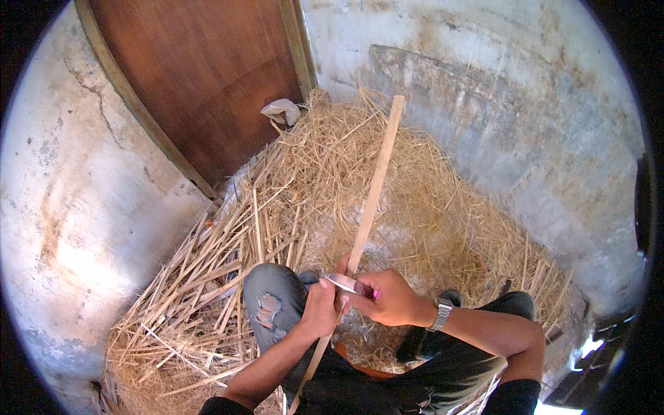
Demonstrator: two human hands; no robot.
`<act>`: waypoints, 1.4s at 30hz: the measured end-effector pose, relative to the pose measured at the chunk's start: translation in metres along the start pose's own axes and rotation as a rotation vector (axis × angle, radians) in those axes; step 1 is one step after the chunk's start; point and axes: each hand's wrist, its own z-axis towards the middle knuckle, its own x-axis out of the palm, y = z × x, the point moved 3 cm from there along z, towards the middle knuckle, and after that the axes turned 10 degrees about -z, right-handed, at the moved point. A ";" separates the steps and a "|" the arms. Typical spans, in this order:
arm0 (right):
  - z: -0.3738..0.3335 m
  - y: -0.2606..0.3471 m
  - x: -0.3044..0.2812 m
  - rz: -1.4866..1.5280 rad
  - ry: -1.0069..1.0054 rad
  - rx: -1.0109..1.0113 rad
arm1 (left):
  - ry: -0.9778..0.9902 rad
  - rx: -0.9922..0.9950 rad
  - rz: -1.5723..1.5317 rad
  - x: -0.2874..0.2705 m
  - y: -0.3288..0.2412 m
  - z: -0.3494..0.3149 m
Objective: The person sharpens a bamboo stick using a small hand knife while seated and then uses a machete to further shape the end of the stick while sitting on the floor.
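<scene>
A long, pale bamboo strip (377, 183) slants from between my knees up past both hands, its far end over the shavings. My left hand (319, 309) is closed around its lower part. In my closed right hand (393, 297) is a knife (341, 281), its short silvery blade pointing left across the strip, close to my left fingers. The knife's handle is mostly hidden by my fingers, with a bit of pink showing there. Both hands are close together above my lap.
Curly shavings (332, 152) heap up ahead of me. Several cut strips (200, 283) lie piled at the left. A brown door (207, 83) and stained walls (498, 104) stand close around. A crumpled whitish bag (281, 111) lies by the door. My knees (273, 297) flank the work.
</scene>
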 end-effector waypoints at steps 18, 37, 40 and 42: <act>0.016 -0.016 -0.055 0.203 -0.382 0.236 | 0.553 -0.263 -0.258 0.016 -0.015 -0.008; 0.027 -0.032 -0.106 -0.253 -0.449 0.273 | 0.456 -0.145 -0.094 0.018 -0.017 -0.002; 0.024 -0.025 -0.075 -0.223 -0.330 0.181 | 0.432 -0.121 -0.162 0.016 -0.016 0.000; 0.021 -0.010 -0.062 -0.003 -0.270 0.157 | 0.416 -0.098 -0.196 0.013 -0.012 0.001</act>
